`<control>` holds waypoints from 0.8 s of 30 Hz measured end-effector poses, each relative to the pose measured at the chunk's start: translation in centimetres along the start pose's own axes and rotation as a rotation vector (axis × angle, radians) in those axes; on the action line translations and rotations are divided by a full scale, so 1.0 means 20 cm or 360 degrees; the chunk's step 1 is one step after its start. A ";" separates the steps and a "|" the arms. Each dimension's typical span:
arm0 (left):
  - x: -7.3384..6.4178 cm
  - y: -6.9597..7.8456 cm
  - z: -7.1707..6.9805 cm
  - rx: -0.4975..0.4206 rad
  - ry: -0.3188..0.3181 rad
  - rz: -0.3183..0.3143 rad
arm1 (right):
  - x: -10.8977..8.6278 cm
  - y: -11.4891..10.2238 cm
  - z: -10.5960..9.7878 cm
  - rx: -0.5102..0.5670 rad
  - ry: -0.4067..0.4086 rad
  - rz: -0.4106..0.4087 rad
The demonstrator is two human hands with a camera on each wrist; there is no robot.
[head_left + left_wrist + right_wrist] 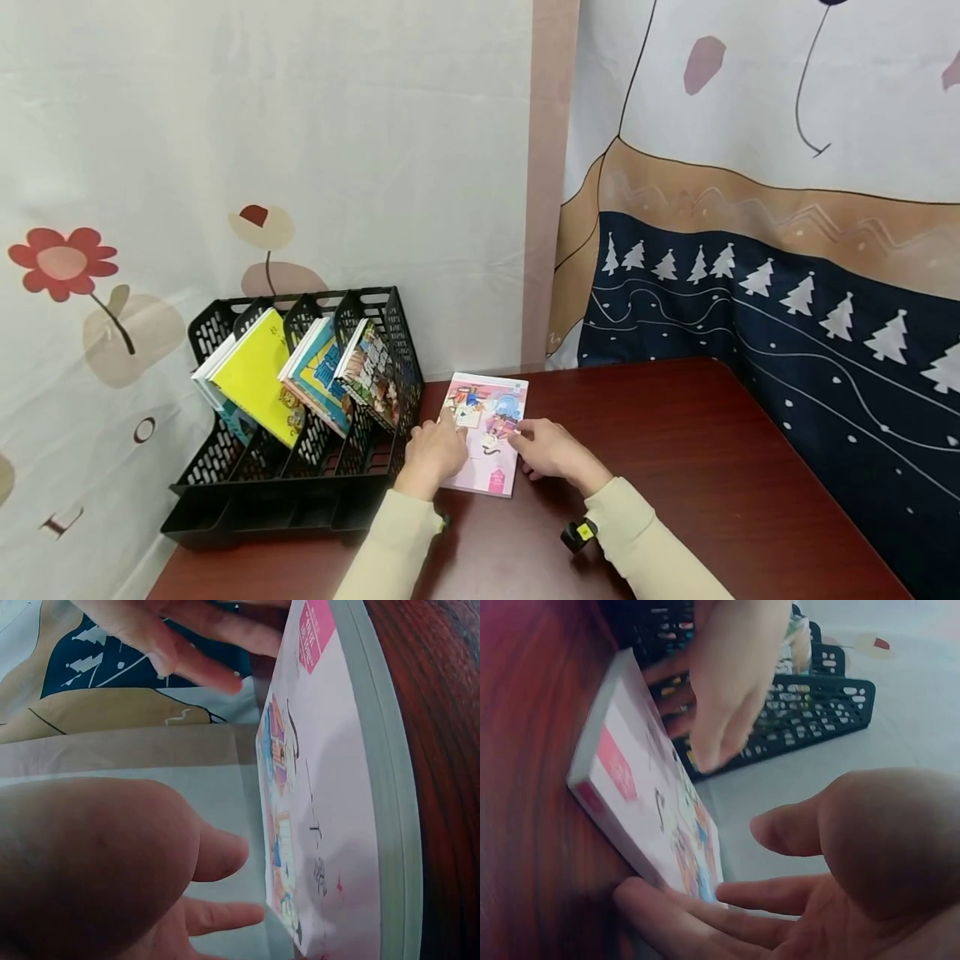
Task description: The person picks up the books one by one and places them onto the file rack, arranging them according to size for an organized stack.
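A pink picture book (pixel 483 467) with cartoon drawings lies flat on the dark red table, its cover facing up. My left hand (pixel 437 452) is at the book's left side, its fingers reaching over the cover. In the left wrist view the thumb and fingers of that hand stay extended beside the cover. Along the right edge is my right hand (pixel 553 452), fingers spread and thumb apart. The right wrist view shows those fingertips (pixel 634 896) right at the book's side, low by the table. Neither hand grips the book.
A black slotted book rack (pixel 300 492) stands left of the book. In it lean a yellow book (pixel 258 375), blue books (pixel 318 367) and a book with a patterned cover (pixel 375 371). A light curtain (pixel 420 167) hangs behind the table (pixel 675 467), a dark printed one at right.
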State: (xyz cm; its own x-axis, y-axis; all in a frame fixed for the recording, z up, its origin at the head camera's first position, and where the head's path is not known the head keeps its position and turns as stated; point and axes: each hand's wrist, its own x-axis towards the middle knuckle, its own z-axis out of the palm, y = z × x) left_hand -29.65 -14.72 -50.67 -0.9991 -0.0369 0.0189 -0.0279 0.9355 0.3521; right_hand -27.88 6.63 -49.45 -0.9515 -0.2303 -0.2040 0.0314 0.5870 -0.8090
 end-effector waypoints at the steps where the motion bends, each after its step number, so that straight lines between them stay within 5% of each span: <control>1: 0.00 0.00 0.00 -0.0008 0.0015 -0.0006 | 0.00 0.00 0.01 0.0000 0.0010 -0.0014; 4: -0.01 0.03 -0.03 -0.0069 0.0020 -0.0041 | 0.02 0.01 0.03 0.0027 0.0095 -0.0025; 8: 0.02 0.00 0.02 -0.0041 0.0021 -0.0031 | 0.06 0.04 0.04 0.0173 0.0218 0.0013; 15: -0.02 0.01 0.00 -0.0043 -0.0005 0.0034 | 0.08 0.06 0.03 0.0542 0.0198 0.0090; 24: -0.07 0.10 -0.09 -0.0177 -0.0113 0.0085 | 0.09 0.08 0.03 0.0713 0.0125 0.0075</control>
State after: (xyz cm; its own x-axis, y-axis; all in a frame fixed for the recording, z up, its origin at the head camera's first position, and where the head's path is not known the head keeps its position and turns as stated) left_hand -28.32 -13.34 -48.30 -0.9989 0.0405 -0.0248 0.0248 0.8907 0.4539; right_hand -29.42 6.58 -51.49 -0.9657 -0.1416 -0.2176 0.1878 0.1976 -0.9621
